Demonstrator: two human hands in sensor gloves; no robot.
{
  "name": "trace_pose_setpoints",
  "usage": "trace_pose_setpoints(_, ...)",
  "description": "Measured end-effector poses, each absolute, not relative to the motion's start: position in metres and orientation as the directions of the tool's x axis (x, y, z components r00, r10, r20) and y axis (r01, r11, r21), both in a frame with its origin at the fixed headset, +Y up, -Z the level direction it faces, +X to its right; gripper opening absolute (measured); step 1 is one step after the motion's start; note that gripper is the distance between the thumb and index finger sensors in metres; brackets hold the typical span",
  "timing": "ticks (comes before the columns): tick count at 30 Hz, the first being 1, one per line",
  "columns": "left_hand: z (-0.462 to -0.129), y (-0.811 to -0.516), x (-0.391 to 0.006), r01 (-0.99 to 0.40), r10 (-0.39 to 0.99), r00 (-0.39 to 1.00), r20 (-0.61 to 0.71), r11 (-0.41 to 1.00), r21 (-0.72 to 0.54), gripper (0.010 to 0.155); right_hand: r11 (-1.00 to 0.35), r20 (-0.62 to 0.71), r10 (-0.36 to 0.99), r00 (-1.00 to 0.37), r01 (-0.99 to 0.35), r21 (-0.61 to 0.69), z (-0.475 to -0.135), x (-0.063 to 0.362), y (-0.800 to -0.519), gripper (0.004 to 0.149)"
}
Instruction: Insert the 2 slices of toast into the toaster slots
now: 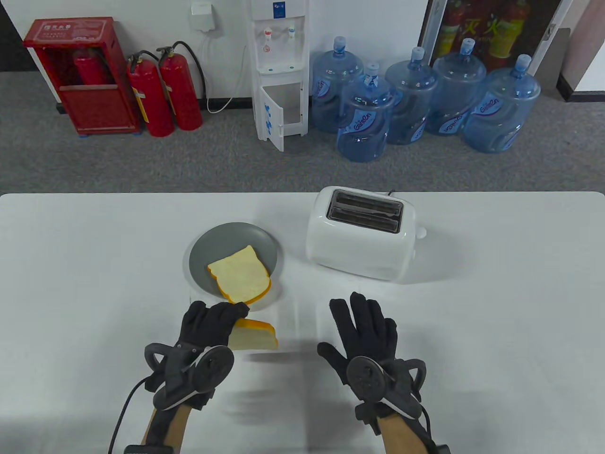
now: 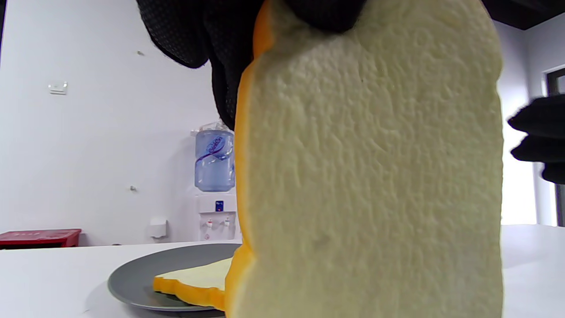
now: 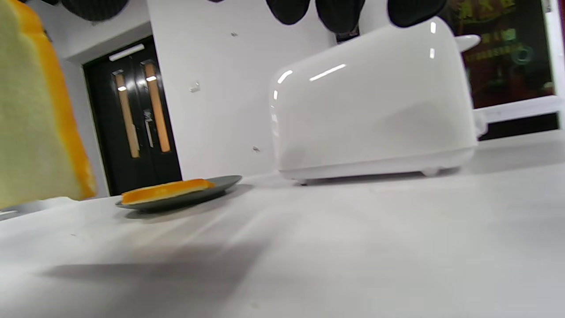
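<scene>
Two slices of toast, one plate, one toaster with two slots, and two gloved hands sit on or over the white desk (image 1: 94, 265). One slice (image 1: 240, 281) lies flat on the round grey plate (image 1: 222, 243), its lower corner reaching over the near rim. The other slice (image 1: 253, 335) is off the plate, held up above the desk in front of it by the left hand (image 1: 210, 324). That hand's fingers curl over the slice's top edge and pinch it, so the slice hangs roughly upright; the left wrist view shows its pale, porous, spongy face with an orange crust edge filling most of the frame. The right hand (image 1: 361, 326) hovers just to the right, palm down, fingers straight and spread, holding nothing and pointing toward the toaster. Both hands wear black knit gloves with a dark round tracker strapped to the back.

The toaster (image 1: 361, 234) stands to the right of the plate, near the desk's far edge. It is glossy white with rounded corners, and its two long dark slots (image 1: 365, 212) lie parallel on top, both without toast. A small white knob sticks out from its right end.

On the floor beyond the desk stand five blue water jugs (image 1: 364, 118), a white dispenser (image 1: 279, 71), and two red extinguishers (image 1: 165, 90) beside a red cabinet (image 1: 80, 75).
</scene>
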State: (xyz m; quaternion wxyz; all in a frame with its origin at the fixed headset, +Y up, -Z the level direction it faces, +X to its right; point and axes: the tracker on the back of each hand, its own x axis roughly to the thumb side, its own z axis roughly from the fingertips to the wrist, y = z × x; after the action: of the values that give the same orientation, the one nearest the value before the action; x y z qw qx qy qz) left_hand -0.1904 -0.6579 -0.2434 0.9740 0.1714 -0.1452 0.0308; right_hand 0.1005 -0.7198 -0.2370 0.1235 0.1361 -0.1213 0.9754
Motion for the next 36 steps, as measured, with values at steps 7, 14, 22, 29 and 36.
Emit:
trace_pose_setpoints(7,-0.238,-0.658,-0.177,-0.156,0.042,0.933,0.357,0.942,0.298,0.046,-0.904,0.427,0.198,-0.883,-0.332,-0.268,-0.222,0.088,-0.707,0.083)
trace_pose_setpoints(14,-0.234,-0.66,-0.163,-0.173,0.052,0.909,0.413,0.95,0.26,0.046,-0.854,0.538,0.161,-0.828,-0.39,-0.345,-0.207,0.073,-0.697,0.077)
trace_pose_setpoints(22,-0.225,-0.655,-0.151,-0.218,0.061,0.87,0.489,0.937,0.271,0.046,-0.826,0.611,0.185,-0.769,-0.459,-0.327,-0.2,0.06,-0.694,0.077)
trace_pose_setpoints(29,-0.221,-0.652,-0.146,-0.252,0.094,0.853,0.514,0.936,0.247,0.047,-0.805,0.638,0.188,-0.747,-0.489,-0.336,-0.196,0.055,-0.692,0.073)
trace_pose_setpoints(36,-0.224,-0.655,-0.149,-0.307,0.161,0.841,0.516,0.928,0.212,0.05,-0.785,0.621,0.161,-0.767,-0.481,-0.39,-0.194,0.055,-0.69,0.066)
